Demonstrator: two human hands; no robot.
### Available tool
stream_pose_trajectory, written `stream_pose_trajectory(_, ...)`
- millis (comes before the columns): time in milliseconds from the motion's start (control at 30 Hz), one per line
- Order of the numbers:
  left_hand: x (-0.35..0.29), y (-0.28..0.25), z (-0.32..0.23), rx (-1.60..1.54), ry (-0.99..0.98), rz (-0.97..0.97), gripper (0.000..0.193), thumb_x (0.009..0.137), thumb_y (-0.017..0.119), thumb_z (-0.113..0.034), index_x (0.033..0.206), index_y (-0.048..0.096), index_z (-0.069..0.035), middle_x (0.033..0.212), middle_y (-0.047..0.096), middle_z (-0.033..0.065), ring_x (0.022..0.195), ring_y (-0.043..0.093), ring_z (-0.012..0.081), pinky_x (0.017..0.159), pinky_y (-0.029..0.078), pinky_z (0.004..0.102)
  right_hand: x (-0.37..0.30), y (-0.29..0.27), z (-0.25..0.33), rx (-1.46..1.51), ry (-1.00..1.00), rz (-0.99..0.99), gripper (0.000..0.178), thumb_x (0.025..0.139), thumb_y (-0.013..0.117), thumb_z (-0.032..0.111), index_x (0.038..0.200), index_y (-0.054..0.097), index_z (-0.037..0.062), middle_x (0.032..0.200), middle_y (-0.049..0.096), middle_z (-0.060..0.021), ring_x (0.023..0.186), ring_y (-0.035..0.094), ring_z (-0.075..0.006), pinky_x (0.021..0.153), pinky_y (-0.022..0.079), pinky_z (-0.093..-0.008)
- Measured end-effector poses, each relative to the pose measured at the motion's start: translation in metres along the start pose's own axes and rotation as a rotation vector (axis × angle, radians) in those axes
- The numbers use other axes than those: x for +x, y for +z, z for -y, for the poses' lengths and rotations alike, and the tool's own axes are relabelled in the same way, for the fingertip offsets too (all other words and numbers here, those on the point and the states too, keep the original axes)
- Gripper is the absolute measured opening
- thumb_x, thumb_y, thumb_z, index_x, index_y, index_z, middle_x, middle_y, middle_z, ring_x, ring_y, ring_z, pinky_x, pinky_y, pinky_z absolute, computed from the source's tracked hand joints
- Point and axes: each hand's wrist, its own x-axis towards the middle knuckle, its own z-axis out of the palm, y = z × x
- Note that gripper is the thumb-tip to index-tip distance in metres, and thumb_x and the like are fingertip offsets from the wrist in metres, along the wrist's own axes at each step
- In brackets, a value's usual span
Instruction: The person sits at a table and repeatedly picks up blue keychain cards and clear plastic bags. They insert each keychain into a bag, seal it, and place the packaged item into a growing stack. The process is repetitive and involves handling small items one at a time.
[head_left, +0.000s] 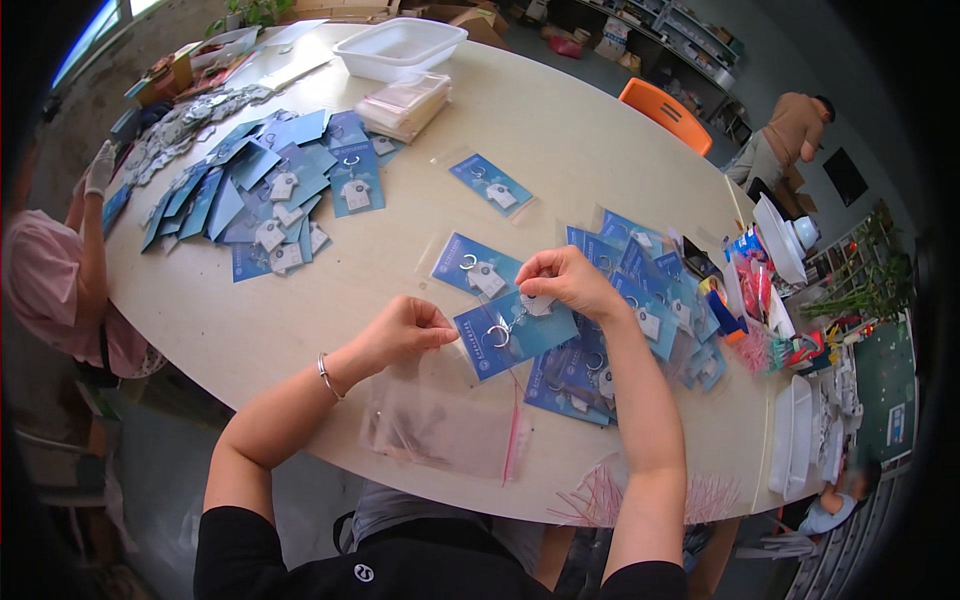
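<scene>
Black cloth sleeves [235,555] reach the lower edge; mid-frame, left hand [402,330] fingers pinch closed on a blue rectangular card [486,358], right hand [575,280] fingers on its white shirt-shaped charm [541,306].

From up on the person's head, one very wide, bendy view looks down and forward, quite near the bare left hand [408,330] and bare right hand [572,283], over a big, cream, round-edged table [290,325].
</scene>
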Motion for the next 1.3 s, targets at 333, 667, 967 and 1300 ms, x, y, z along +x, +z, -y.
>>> stream_pose_trajectory(333, -0.002, 0.002, 0.002, -0.004, 0.008, 0.034, 0.02, 0.085, 0.074, -0.01, 0.096, 0.067, 0.005, 0.088, 0.07, 0.0063, 0.076, 0.063, 0.0083, 0.067, 0.05, 0.022, 0.007, 0.073, 0.001, 0.012, 0.008, 0.055, 0.022, 0.09, 0.061, 0.01, 0.111, 0.064, 0.0023, 0.086, 0.059, 0.0003, 0.081, 0.052, -0.0078, 0.077, 0.044, -0.0233)
stream_pose_trajectory(667, -0.002, 0.008, 0.001, -0.024, 0.171, -0.025, 0.018, 0.087, 0.068, -0.001, 0.103, 0.064, 0.004, 0.086, 0.069, 0.0071, 0.077, 0.064, 0.0079, 0.066, 0.051, 0.0229, -0.033, 0.071, -0.016, 0.109, 0.118, -0.099, 0.019, 0.094, 0.057, 0.013, 0.1, 0.067, -0.0024, 0.078, 0.058, 0.0032, 0.074, 0.052, -0.006, 0.073, 0.044, -0.0226)
stream_pose_trajectory(967, -0.014, 0.027, -0.018, 0.086, 0.307, -0.108, 0.009, 0.087, 0.065, 0.001, 0.095, 0.062, -0.002, 0.085, 0.066, 0.0023, 0.076, 0.06, 0.0055, 0.065, 0.048, 0.0224, -0.032, 0.08, -0.018, 0.383, 0.197, 0.229, 0.006, 0.083, 0.071, 0.006, 0.085, 0.067, 0.0017, 0.073, 0.062, 0.0, 0.068, 0.059, -0.0088, 0.065, 0.047, -0.0226)
stream_pose_trajectory(1300, -0.029, 0.056, -0.056, 0.894, 1.025, -0.703, 0.029, 0.072, 0.078, -0.006, 0.096, 0.061, -0.01, 0.101, 0.06, 0.0069, 0.095, 0.058, 0.0263, 0.077, 0.047, 0.0345, -0.032, 0.075, -0.001, 0.233, 0.183, -0.124, 0.015, 0.076, 0.076, 0.003, 0.089, 0.069, -0.001, 0.077, 0.067, -0.0035, 0.07, 0.061, -0.0091, 0.063, 0.049, -0.0229)
